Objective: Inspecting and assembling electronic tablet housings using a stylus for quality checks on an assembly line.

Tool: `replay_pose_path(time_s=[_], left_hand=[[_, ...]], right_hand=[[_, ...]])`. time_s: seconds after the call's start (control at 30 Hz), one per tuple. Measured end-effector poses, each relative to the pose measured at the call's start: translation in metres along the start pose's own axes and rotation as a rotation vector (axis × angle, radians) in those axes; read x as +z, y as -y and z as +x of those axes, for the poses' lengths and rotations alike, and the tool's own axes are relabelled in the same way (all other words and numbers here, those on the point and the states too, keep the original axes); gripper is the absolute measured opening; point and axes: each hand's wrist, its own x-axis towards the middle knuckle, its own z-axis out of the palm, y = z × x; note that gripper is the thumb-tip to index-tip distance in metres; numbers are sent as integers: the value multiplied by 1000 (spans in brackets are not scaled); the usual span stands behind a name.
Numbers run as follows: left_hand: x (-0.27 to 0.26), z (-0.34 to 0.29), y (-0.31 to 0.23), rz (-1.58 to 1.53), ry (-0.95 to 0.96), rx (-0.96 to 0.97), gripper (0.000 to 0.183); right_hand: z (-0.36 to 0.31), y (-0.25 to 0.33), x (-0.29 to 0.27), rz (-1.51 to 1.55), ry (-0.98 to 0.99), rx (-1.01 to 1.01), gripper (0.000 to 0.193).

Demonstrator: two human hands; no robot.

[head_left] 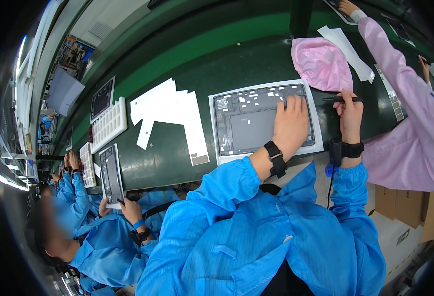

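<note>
A dark tablet housing (pixel 251 126) with internal parts and several small white stickers lies on a white sheet (pixel 317 118) in front of me. My left hand (pixel 292 121) rests on the right part of the housing. Its fingers lie side by side on the surface and hold nothing visible; they cover what is beneath them. Just right of the sheet, my right hand (pixel 350 111) is closed on slim black tweezers (pixel 333 99), whose tip points left toward the housing. A black strap circles each wrist; a cord hangs from the right one.
White label sheets (pixel 162 106) lie left of the housing. Farther left are white compartment trays (pixel 109 127) and a co-worker handling another tablet housing (pixel 111 172). A pink cloth cap (pixel 320 61) lies at the back right, near a pink-sleeved person (pixel 404 128). Cardboard boxes (pixel 404 204) stand at lower right.
</note>
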Motion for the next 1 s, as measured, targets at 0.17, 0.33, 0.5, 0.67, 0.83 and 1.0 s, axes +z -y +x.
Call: replay_pose_path(time_s=[0.17, 0.33, 0.5, 0.67, 0.83, 1.0], left_hand=[[-18, -12, 11, -144, 23, -69, 45], [-83, -63, 70, -509, -40, -406, 31], [-83, -100, 133, -190, 134, -768, 30], [-59, -94, 142, -286, 206, -795, 28], [-64, -109, 133, -358, 45, -711, 12], [-89, -94, 142, -960, 129, -1075, 19]], right_hand=[[2, -2, 6, -88, 143, -41, 32], [-4, 3, -12, 67, 146, -111, 48], [-47, 57, 26, -968, 197, -202, 43], [-48, 27, 46, -1260, 420, -266, 33], [-64, 19, 54, -1446, 361, -352, 16], [-80, 38, 68, -1348, 295, -187, 14]])
